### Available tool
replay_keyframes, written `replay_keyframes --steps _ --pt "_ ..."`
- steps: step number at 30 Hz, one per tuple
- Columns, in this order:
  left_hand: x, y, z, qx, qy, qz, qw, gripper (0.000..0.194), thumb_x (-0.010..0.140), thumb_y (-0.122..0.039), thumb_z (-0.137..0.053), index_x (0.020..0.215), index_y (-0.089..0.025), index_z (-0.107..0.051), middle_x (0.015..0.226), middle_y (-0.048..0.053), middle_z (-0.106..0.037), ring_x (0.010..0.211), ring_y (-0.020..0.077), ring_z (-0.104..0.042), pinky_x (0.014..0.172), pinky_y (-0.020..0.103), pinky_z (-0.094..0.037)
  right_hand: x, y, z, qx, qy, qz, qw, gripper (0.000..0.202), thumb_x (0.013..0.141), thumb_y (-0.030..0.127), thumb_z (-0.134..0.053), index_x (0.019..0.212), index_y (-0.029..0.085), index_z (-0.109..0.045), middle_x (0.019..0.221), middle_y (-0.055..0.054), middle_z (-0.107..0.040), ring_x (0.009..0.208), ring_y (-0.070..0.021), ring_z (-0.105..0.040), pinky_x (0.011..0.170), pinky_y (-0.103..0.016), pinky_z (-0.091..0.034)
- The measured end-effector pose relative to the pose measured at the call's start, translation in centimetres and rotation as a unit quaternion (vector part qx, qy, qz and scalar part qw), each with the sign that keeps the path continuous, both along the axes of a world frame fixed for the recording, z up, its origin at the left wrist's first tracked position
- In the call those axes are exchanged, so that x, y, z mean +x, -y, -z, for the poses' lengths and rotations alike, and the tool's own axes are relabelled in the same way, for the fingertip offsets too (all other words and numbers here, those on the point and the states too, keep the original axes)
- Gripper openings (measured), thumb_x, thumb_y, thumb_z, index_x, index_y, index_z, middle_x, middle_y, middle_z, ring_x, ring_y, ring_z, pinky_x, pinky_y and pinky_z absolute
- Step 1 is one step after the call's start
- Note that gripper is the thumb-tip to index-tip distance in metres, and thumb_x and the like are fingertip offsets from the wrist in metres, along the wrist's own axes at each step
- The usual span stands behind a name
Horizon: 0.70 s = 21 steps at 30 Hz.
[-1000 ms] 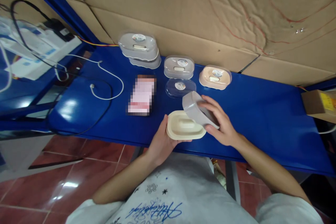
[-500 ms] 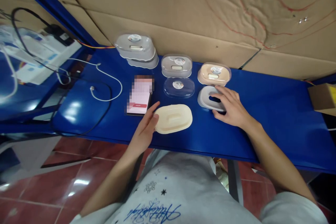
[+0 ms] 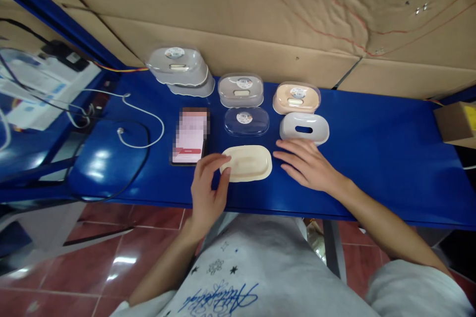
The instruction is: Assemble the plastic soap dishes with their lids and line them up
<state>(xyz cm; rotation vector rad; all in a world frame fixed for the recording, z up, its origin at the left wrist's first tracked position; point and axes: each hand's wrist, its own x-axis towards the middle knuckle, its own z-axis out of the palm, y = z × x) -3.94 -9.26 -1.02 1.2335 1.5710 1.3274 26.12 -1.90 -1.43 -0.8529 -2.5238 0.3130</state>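
A cream oval tray lies flat on the blue table in front of me. My left hand is at its left end, fingers arched, with the thumb and fingertips apart over the rim. To the right, my right hand is open, its fingers stretched towards the tray without touching it. Just beyond those fingers stands a white oval tissue-box cover with a dark slot. A clear oval lid bearing a round sticker lies behind the tray.
At the back stand a peach box and a grey box under clear lids, and stacked grey boxes. Left are a phone, a white cable and a black cable. A cardboard box sits far right.
My right hand has left the white cover and moved nearer the tray. The cover now sits differently, its slot fully in view. My left hand's fingers have curled over the tray's end.
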Motion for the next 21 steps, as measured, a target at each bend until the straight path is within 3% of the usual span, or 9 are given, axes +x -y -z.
replay_keyframes --steps 2,4,5,7,10,13,15,18,21 --pt "-0.4 1.3 0.7 -0.022 0.033 -0.024 0.999 0.013 0.096 -0.025 -0.080 0.108 -0.027 -0.085 0.085 0.005 -0.072 0.086 0.0246 -0.068 0.091 0.036 -0.053 -1.2 0.6 0.2 0.011 0.015 -0.040 0.999 0.040 0.115 0.035 -0.061 0.155 0.027 -0.063 0.158 -0.013 -0.067 0.145 -0.0360 -0.064 0.118 -0.061 -0.057" --pt "-0.9 2.4 1.5 -0.048 0.055 -0.023 0.997 0.012 0.098 -0.032 -0.078 0.107 -0.026 -0.085 0.061 -0.001 -0.058 0.060 0.0187 -0.053 0.068 0.032 -0.044 -2.3 0.9 0.5 0.017 0.038 -0.064 0.997 0.049 0.113 0.041 -0.068 0.157 0.024 -0.061 0.164 -0.015 -0.061 0.154 -0.0386 -0.055 0.122 -0.063 -0.053" --pt "-1.2 2.8 1.8 -0.062 0.067 -0.009 0.996 0.016 0.100 -0.039 -0.077 0.102 -0.025 -0.085 0.056 -0.002 -0.052 0.055 0.0171 -0.046 0.061 0.032 -0.037 -2.7 1.0 0.6 0.015 0.050 -0.069 0.996 0.054 0.110 0.043 -0.072 0.159 0.025 -0.059 0.168 -0.015 -0.057 0.159 -0.0401 -0.050 0.126 -0.066 -0.050" --pt "-1.5 3.3 2.0 -0.093 0.105 0.038 0.989 0.046 0.099 -0.064 -0.072 0.081 -0.023 -0.081 0.051 -0.001 -0.042 0.050 0.0155 -0.036 0.054 0.034 -0.026 -3.4 0.9 1.0 0.005 0.065 -0.068 0.996 0.056 0.108 0.038 -0.076 0.160 0.028 -0.059 0.169 -0.012 -0.056 0.161 -0.0404 -0.046 0.130 -0.070 -0.044" --pt "-1.5 3.2 1.3 -0.123 0.181 0.084 0.972 0.076 0.092 -0.090 -0.058 0.058 -0.022 -0.064 0.052 0.000 -0.035 0.050 0.0142 -0.027 0.051 0.035 -0.017 -3.9 0.6 1.2 -0.010 0.035 -0.053 0.998 0.041 0.110 0.025 -0.071 0.151 0.030 -0.069 0.154 -0.009 -0.071 0.153 -0.0357 -0.059 0.123 -0.063 -0.055" --pt "-1.4 2.5 0.2 -0.133 0.273 0.073 0.950 0.066 0.096 -0.079 -0.064 0.064 -0.021 -0.063 0.060 -0.001 -0.042 0.055 0.0147 -0.038 0.054 0.032 -0.032 -4.1 0.5 0.7 -0.031 -0.061 -0.014 0.998 0.031 0.113 0.024 -0.067 0.141 0.030 -0.076 0.135 -0.006 -0.082 0.132 -0.0311 -0.075 0.108 -0.053 -0.067" --pt "-1.5 1.9 -0.2 -0.158 0.340 0.081 0.924 0.053 0.101 -0.069 -0.066 0.080 -0.020 -0.073 0.072 0.002 -0.059 0.067 0.0181 -0.057 0.068 0.033 -0.049 -4.2 0.9 0.0 -0.054 -0.136 0.014 0.989 0.027 0.113 0.026 -0.067 0.138 0.031 -0.077 0.124 -0.005 -0.085 0.117 -0.0288 -0.081 0.101 -0.051 -0.070" --pt "-1.8 1.1 -0.4 -0.237 0.461 0.110 0.848 0.061 0.101 -0.072 -0.061 0.118 -0.017 -0.079 0.113 0.015 -0.078 0.106 0.0313 -0.073 0.094 0.045 -0.060 -4.6 1.9 -1.3 -0.075 -0.190 -0.002 0.979 0.024 0.112 0.026 -0.069 0.135 0.028 -0.077 0.118 -0.006 -0.086 0.110 -0.0267 -0.082 0.097 -0.048 -0.071" --pt "-1.9 0.4 -0.5 -0.305 0.563 0.120 0.759 0.076 0.101 -0.081 -0.054 0.140 -0.018 -0.072 0.141 0.019 -0.075 0.133 0.0415 -0.068 0.106 0.056 -0.059 -5.3 2.4 -2.0 -0.057 -0.141 -0.105 0.983 0.021 0.114 0.028 -0.068 0.134 0.027 -0.076 0.124 -0.005 -0.085 0.118 -0.0249 -0.081 0.099 -0.045 -0.069"
